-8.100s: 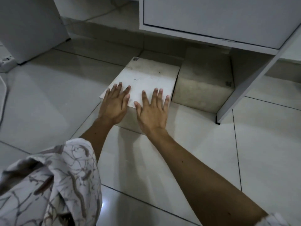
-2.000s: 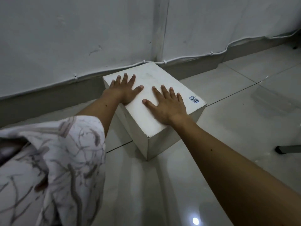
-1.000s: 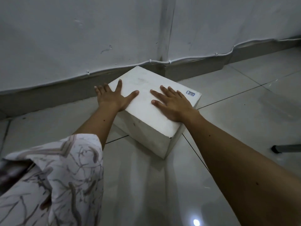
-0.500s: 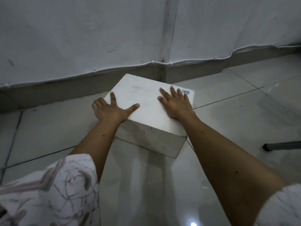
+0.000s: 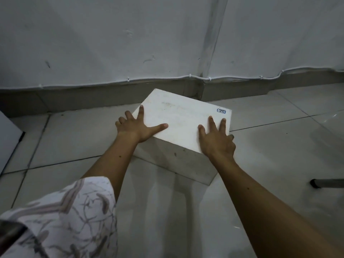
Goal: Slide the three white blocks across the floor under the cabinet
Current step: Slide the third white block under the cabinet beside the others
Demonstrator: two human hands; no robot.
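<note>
Sitting on the tiled floor (image 5: 186, 211) just in front of the skirting, the white block (image 5: 178, 125) lies skewed to the wall: its long axis runs from the far left down toward the near right, and one near corner points toward the camera at lower right. A small blue-edged label (image 5: 221, 110) marks the far right corner of its top face.

Both hands lie flat on that top face, one at each end of the long axis, so the block sits between and beneath them. The left hand (image 5: 136, 127) covers the left edge, fingers spread, thumb stretched inward across the top and the outer fingers hanging past the edge. The right hand (image 5: 216, 140) presses on the near right part, fingers splayed and pointing toward the wall, its outer side over the right edge. Neither hand curls around the block; the palms only bear down on it.

A white cable (image 5: 167, 78) runs along the wall (image 5: 111, 43) above the skirting behind the block. A patterned sleeve (image 5: 61, 220) fills the lower left, and a dark furniture foot (image 5: 316, 183) shows at the right.
</note>
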